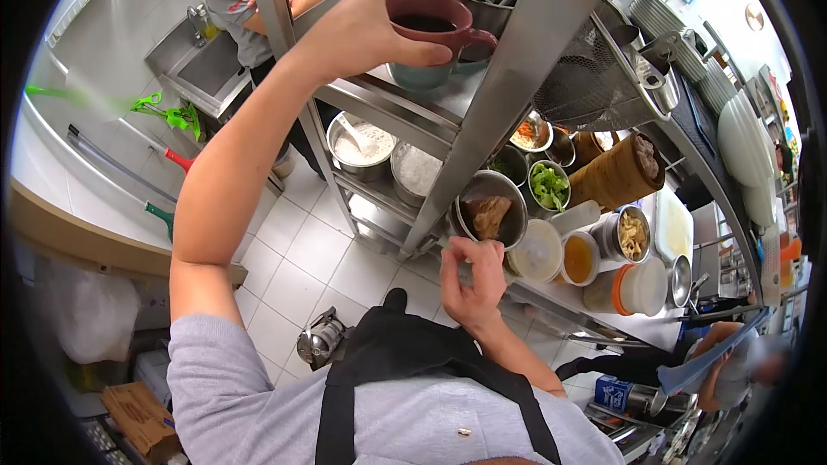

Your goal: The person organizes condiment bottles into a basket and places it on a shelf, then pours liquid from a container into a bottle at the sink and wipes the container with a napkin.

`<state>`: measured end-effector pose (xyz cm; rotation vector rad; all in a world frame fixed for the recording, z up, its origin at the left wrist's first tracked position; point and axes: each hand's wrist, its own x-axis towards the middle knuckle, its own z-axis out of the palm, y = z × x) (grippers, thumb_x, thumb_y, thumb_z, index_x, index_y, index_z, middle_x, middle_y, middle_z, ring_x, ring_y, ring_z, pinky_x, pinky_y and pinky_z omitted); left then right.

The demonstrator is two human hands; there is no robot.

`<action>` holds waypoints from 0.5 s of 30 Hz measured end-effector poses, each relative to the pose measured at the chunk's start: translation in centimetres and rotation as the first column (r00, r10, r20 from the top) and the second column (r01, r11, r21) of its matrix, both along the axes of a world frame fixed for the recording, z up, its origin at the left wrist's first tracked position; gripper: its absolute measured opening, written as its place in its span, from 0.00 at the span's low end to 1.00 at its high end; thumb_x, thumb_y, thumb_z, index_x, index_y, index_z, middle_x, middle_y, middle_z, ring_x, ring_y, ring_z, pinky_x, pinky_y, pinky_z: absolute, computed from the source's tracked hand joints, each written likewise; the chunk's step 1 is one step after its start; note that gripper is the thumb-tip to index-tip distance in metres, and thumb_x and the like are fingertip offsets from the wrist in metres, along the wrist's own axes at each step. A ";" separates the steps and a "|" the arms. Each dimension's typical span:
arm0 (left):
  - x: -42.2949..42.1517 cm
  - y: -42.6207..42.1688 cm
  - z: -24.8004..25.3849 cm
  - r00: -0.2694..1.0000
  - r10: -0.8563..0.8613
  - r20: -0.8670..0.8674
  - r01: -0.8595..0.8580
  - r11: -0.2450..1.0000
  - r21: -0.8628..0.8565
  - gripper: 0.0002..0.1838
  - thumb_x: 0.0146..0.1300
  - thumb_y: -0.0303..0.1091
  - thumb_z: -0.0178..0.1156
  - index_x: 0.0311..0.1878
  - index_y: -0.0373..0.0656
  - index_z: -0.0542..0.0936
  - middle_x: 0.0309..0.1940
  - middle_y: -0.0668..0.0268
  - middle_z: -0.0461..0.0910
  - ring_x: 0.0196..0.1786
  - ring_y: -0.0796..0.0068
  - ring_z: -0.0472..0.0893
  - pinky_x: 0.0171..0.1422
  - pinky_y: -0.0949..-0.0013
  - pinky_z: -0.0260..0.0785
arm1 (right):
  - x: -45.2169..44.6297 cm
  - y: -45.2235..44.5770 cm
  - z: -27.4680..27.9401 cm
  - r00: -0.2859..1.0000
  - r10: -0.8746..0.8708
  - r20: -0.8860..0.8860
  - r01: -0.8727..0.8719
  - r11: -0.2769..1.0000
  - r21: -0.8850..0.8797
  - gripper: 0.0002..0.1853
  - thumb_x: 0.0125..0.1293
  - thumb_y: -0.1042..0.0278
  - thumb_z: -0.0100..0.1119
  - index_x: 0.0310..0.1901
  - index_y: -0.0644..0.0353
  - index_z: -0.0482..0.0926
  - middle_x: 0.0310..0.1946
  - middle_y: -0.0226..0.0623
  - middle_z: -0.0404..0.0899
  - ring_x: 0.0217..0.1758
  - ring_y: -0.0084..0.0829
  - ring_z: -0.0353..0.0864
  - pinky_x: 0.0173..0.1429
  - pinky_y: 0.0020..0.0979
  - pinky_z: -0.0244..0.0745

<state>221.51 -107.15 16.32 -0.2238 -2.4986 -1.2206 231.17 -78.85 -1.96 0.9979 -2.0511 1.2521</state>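
Note:
My left hand [366, 30] is raised to an upper shelf and wraps round a reddish-brown mug [424, 7] with dark liquid inside. The mug's handle points to the right, and a blue-grey cup [422, 76] shows just below it. Lower down, my right hand [475, 282] has its fingers curled at the near rim of a metal bowl [515, 228]. In this bowl lies a brown, meat-like piece [487, 217]. The fingertips are partly hidden, so how firmly they grip the rim is hard to see.
A steel shelf post [551, 43] stands between my hands. Tubs of white powder [366, 153] sit on the left shelf. Around the bowl are greens [549, 186], a lidded container [536, 251] and a bamboo steamer [612, 176]. Other people stand left and right.

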 end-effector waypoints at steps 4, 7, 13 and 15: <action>1.5 -1.3 1.6 0.975 0.202 -0.093 -0.221 0.925 -0.309 0.44 0.48 0.46 0.82 0.65 0.33 0.74 0.53 0.59 0.83 0.55 0.71 0.83 0.63 0.71 0.73 | -0.2 -0.4 0.3 1.000 0.003 0.004 -0.003 1.000 -0.002 0.18 0.54 0.83 0.70 0.48 0.62 0.81 0.28 0.31 0.80 0.29 0.32 0.76 0.42 0.34 0.64; 3.4 -2.0 2.6 0.993 0.116 -0.012 -0.116 0.990 -0.074 0.43 0.49 0.43 0.80 0.66 0.34 0.74 0.54 0.61 0.83 0.55 0.72 0.82 0.63 0.70 0.73 | -0.1 -0.9 0.9 1.000 0.002 -0.006 -0.002 1.000 -0.029 0.18 0.54 0.82 0.70 0.47 0.62 0.81 0.28 0.31 0.80 0.28 0.32 0.75 0.41 0.34 0.64; 7.7 -2.1 4.0 0.998 0.049 0.029 -0.052 0.990 0.134 0.45 0.46 0.46 0.80 0.65 0.30 0.74 0.50 0.63 0.83 0.53 0.73 0.82 0.61 0.69 0.74 | -0.9 -0.9 6.1 0.997 0.063 -0.040 -0.066 0.994 -0.087 0.18 0.57 0.83 0.68 0.50 0.64 0.81 0.29 0.34 0.80 0.29 0.32 0.76 0.40 0.33 0.67; 9.1 -0.8 4.1 1.000 0.014 0.011 -0.016 0.982 0.190 0.49 0.43 0.48 0.80 0.66 0.29 0.72 0.52 0.61 0.81 0.56 0.71 0.81 0.64 0.67 0.72 | -1.3 -0.9 8.2 0.995 0.104 -0.010 -0.104 0.985 -0.141 0.19 0.59 0.81 0.69 0.53 0.65 0.81 0.31 0.36 0.80 0.31 0.31 0.77 0.41 0.32 0.70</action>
